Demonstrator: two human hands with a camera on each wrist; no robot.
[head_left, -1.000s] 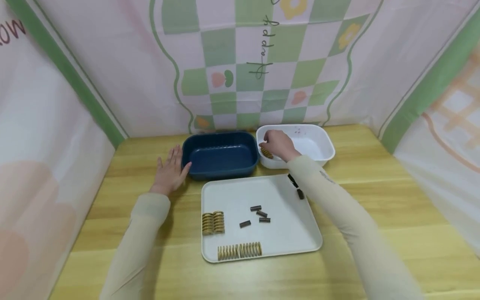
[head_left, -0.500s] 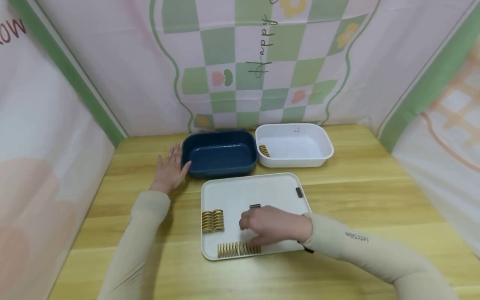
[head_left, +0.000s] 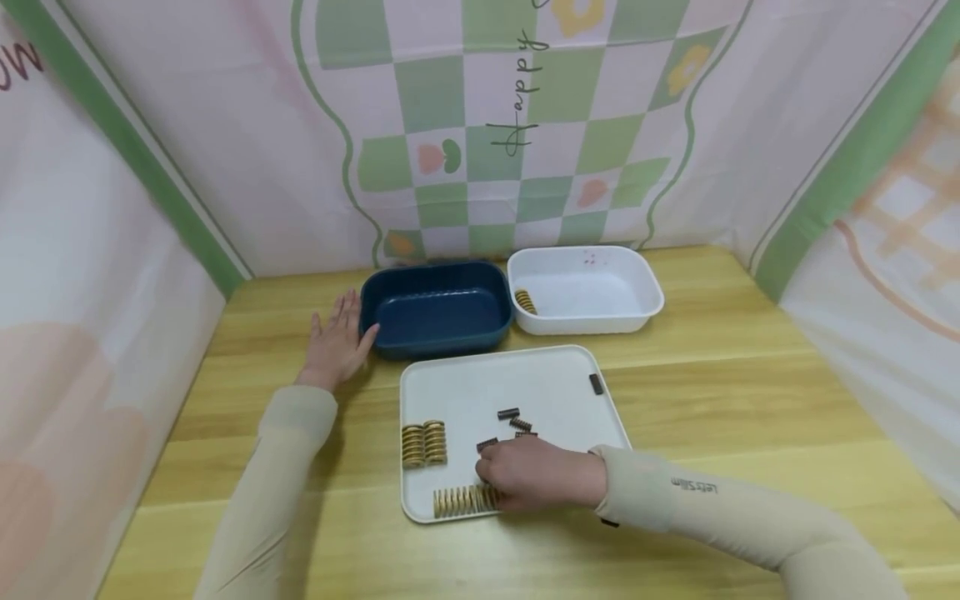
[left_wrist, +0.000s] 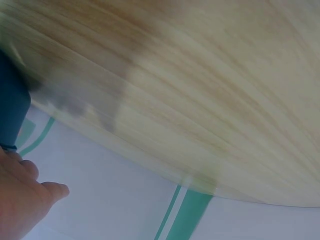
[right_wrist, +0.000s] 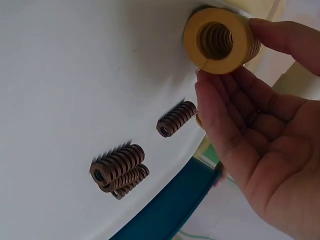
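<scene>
My right hand (head_left: 536, 473) is low over the white tray (head_left: 442, 392), its thumb and fingers pinching a yellow coil spring (right_wrist: 217, 42) near the front edge. In the right wrist view the spring's open end faces the camera. Left of that hand, another yellow spring (head_left: 453, 501) lies along the same edge. Two more yellow springs (head_left: 423, 443) lie by the tray's left side. Small brown springs (right_wrist: 120, 162) sit mid-tray, partly hidden by the hand in the head view. My left hand (head_left: 334, 343) lies with spread, straight fingers against the dark blue container (head_left: 437, 344).
A white container (head_left: 592, 323) stands right of the blue one, with a yellow spring (head_left: 525, 301) in its left end. One dark small spring (head_left: 596, 384) lies near the tray's right edge. A patterned cloth (head_left: 495, 200) hangs behind the wooden table (head_left: 720, 392).
My right hand has come from the white container down to the tray's front edge and pinches a yellow spring there. One yellow spring now lies in the white container. The left hand stays put.
</scene>
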